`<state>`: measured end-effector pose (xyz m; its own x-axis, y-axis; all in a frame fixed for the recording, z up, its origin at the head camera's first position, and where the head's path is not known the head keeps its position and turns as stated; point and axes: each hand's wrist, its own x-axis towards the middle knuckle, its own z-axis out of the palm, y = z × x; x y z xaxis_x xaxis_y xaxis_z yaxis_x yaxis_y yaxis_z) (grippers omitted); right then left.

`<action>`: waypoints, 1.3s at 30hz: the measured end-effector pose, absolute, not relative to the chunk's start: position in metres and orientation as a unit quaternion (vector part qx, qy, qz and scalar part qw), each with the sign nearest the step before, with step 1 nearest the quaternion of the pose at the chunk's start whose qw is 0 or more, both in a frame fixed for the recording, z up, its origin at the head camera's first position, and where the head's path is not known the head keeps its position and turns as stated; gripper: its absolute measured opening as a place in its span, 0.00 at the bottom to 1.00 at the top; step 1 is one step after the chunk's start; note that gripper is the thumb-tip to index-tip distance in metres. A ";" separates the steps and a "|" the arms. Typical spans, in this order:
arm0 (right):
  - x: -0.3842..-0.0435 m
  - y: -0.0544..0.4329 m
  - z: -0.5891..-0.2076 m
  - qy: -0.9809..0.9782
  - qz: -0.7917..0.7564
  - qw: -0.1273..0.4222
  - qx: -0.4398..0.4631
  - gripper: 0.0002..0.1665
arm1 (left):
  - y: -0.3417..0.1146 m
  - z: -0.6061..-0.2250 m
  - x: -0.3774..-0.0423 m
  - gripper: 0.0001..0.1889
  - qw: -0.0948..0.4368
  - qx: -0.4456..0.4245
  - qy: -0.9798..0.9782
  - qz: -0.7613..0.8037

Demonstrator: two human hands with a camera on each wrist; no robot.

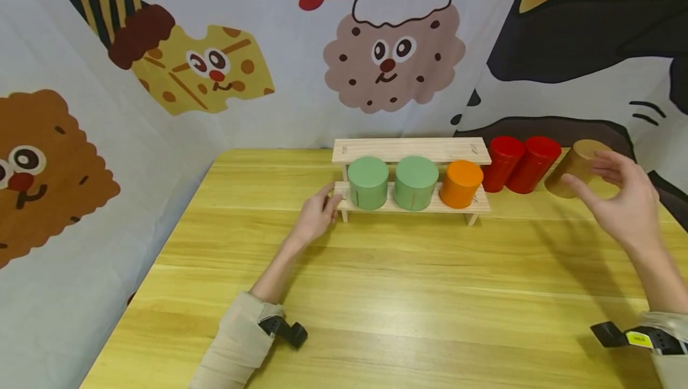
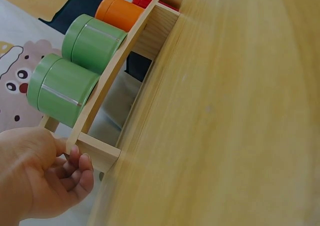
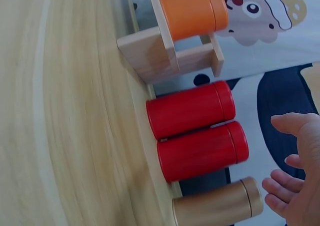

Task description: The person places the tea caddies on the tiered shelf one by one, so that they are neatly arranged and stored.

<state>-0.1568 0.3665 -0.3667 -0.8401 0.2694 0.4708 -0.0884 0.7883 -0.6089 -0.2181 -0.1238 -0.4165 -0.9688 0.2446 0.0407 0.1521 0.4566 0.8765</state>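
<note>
My left hand [image 1: 315,216] holds the left end of a two-step wooden rack [image 1: 408,149], thumb and fingers at the end of its lower shelf. On that shelf stand two green canisters [image 1: 368,183] and, at the right, an orange canister [image 1: 461,184]. The upper step carries nothing. In the left wrist view, the fingers [image 2: 80,178] curl beside the shelf's end piece. My right hand [image 1: 626,201] hovers at the gold canister [image 1: 570,169], thumb and fingers spread apart. From the right wrist, a gap shows between the hand [image 3: 300,176] and the gold canister's lid.
Two red canisters [image 1: 502,165] stand close together between the rack and the gold canister. Behind everything hangs a white cloth [image 1: 290,48] printed with cartoon figures. The wooden table [image 1: 376,293] stretches in front of the rack.
</note>
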 end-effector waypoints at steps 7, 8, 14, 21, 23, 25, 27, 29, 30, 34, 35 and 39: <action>-0.158 0.376 -0.366 -0.910 0.303 0.270 -0.087 0.40 | -0.124 -0.416 -0.219 0.29 0.043 0.123 0.853 0.505; -0.158 0.377 -0.365 -0.911 0.301 0.268 -0.091 0.39 | -0.123 -0.416 -0.219 0.29 0.043 0.122 0.853 0.506; -0.164 0.386 -0.365 -0.914 0.294 0.257 -0.108 0.39 | -0.123 -0.416 -0.218 0.29 0.044 0.118 0.853 0.506; -0.171 0.394 -0.368 -0.917 0.294 0.233 -0.134 0.42 | -0.123 -0.416 -0.219 0.29 0.047 0.117 0.853 0.506; -0.173 0.395 -0.368 -0.918 0.294 0.229 -0.137 0.42 | -0.123 -0.416 -0.219 0.29 0.049 0.115 0.853 0.507; -0.175 0.397 -0.369 -0.918 0.295 0.229 -0.134 0.42 | -0.123 -0.416 -0.219 0.29 0.050 0.113 0.853 0.508; -0.177 0.398 -0.370 -0.918 0.294 0.232 -0.131 0.42 | -0.123 -0.416 -0.219 0.29 0.052 0.112 0.851 0.510; -0.179 0.399 -0.371 -0.918 0.295 0.233 -0.129 0.42 | -0.123 -0.415 -0.218 0.29 0.051 0.112 0.852 0.509; -0.180 0.399 -0.371 -0.918 0.295 0.232 -0.129 0.42 | -0.123 -0.415 -0.218 0.29 0.051 0.112 0.852 0.508; -0.185 0.402 -0.373 -0.915 0.305 0.225 -0.139 0.44 | -0.124 -0.415 -0.219 0.29 0.047 0.115 0.854 0.504; -0.186 0.403 -0.373 -0.914 0.309 0.222 -0.141 0.45 | -0.124 -0.416 -0.219 0.29 0.047 0.116 0.855 0.504; -0.191 0.405 -0.375 -0.910 0.326 0.211 -0.145 0.48 | -0.123 -0.416 -0.219 0.29 0.048 0.116 0.851 0.509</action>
<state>-0.1907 0.4051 -0.3746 -0.8690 0.4011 0.2898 0.1262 0.7459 -0.6540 -0.2185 -0.1232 -0.4159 -0.9682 0.2476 0.0362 0.1489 0.4538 0.8786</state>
